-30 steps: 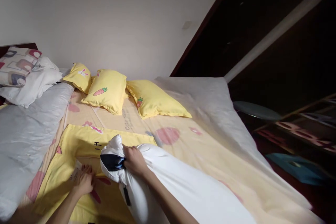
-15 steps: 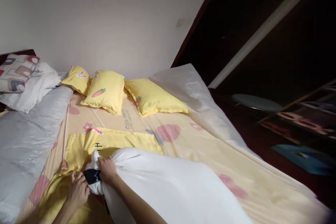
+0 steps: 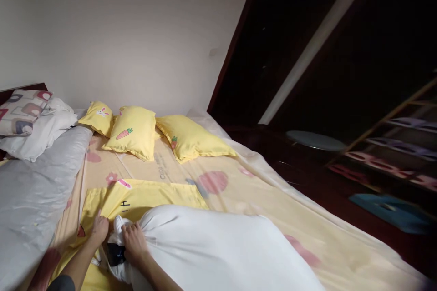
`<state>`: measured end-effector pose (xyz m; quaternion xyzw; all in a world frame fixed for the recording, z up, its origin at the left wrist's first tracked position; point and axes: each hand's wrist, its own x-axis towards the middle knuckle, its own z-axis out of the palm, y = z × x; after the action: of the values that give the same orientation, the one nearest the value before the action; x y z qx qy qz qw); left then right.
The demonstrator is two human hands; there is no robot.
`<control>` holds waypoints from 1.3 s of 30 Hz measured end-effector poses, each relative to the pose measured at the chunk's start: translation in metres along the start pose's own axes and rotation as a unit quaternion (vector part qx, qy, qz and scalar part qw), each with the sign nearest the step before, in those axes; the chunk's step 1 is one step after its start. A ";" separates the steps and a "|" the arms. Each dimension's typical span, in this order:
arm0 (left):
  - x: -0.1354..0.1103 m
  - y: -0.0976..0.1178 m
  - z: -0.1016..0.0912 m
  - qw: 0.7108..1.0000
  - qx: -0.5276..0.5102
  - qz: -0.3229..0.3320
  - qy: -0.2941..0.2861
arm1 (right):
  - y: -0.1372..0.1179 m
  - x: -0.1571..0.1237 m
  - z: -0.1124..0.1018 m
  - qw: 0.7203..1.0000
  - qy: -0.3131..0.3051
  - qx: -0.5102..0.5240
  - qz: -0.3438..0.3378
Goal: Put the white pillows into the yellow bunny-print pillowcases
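Dim light falls on a bed spread with a pale yellow printed sheet, a plain wall behind it and dark shelving to the right. Near the person, a white pillow lies across the sheet, its left end bunched at the edge of a flat yellow case printed with rabbits and carrots. A second ago that bunched end was lifted clear above the case; now it has come down and to the left, low against the fabric at the case's near left part. The right hand has travelled with it and is closed tight on the gathered white corner, where a dark patch, perhaps a label, shows just below the fingers. The left hand has moved from the near edge of the case a little farther up it, and now rests on the yellow cloth just beside the pillow end, fingers bent; whether it pinches the fabric or only presses it flat is hard to tell in this light. Judging by this, the pillow end is being brought to the case. Far along the bed, three yellow pillows sit in a row by the wall, with a grey duvet and a patterned pillow at the left.
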<state>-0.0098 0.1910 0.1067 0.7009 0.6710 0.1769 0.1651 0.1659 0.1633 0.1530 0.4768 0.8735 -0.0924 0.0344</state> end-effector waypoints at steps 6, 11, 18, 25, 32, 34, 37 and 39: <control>0.007 0.004 -0.010 0.994 -0.088 -0.044 0.048 | 0.001 0.003 0.003 1.000 0.015 0.006 -0.008; 0.004 0.040 0.002 0.978 -0.193 -0.026 0.071 | 0.004 0.007 0.002 0.999 0.032 0.023 -0.004; -0.038 0.062 0.013 0.963 -0.239 -0.027 0.124 | 0.019 0.007 -0.009 0.995 0.070 0.071 -0.006; -0.038 0.067 0.029 0.956 -0.246 -0.060 0.148 | -0.003 -0.024 0.010 0.992 0.112 0.062 0.014; -0.046 0.080 0.016 0.961 -0.244 -0.029 0.123 | 0.020 -0.025 -0.003 0.988 0.090 0.125 -0.005; -0.047 0.082 0.018 0.962 -0.240 -0.029 0.123 | 0.023 -0.021 -0.010 0.987 0.091 0.132 0.004; -0.046 0.076 0.026 0.960 -0.234 -0.055 0.146 | 0.017 -0.025 -0.009 0.985 0.093 0.144 0.005; -0.047 0.067 0.034 0.957 -0.229 -0.067 0.162 | 0.016 -0.032 -0.004 0.983 0.077 0.161 -0.035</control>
<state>0.0638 0.1415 0.1069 0.5594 0.6758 0.4256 0.2216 0.1972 0.1466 0.1599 0.4514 0.8631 -0.1958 -0.1136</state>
